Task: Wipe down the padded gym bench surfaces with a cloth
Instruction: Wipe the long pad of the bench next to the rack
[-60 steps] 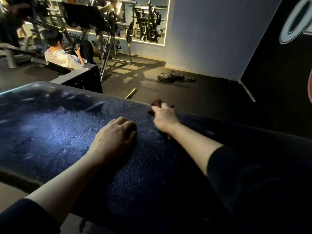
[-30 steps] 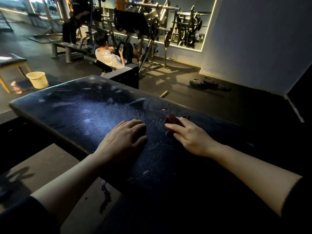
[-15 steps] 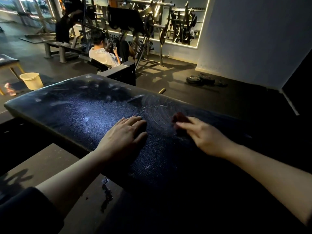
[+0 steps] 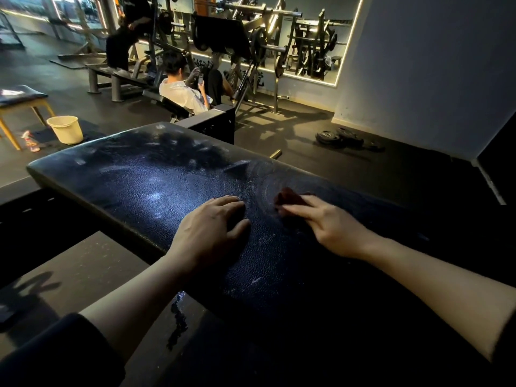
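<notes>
Cloth [image 4: 289, 198] nearer left hand [image 4: 212, 230]

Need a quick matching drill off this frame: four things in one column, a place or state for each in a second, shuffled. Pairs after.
Things
1. cloth
2. left hand
3. bucket
4. weight plates

Places or states
A. on the floor near the grey wall
B. flat on the pad, holding nothing
C. on the floor beside a wooden-legged stool
D. under the right hand's fingers

Pairs: 1-D, 2-B, 3-C, 4-A
</notes>
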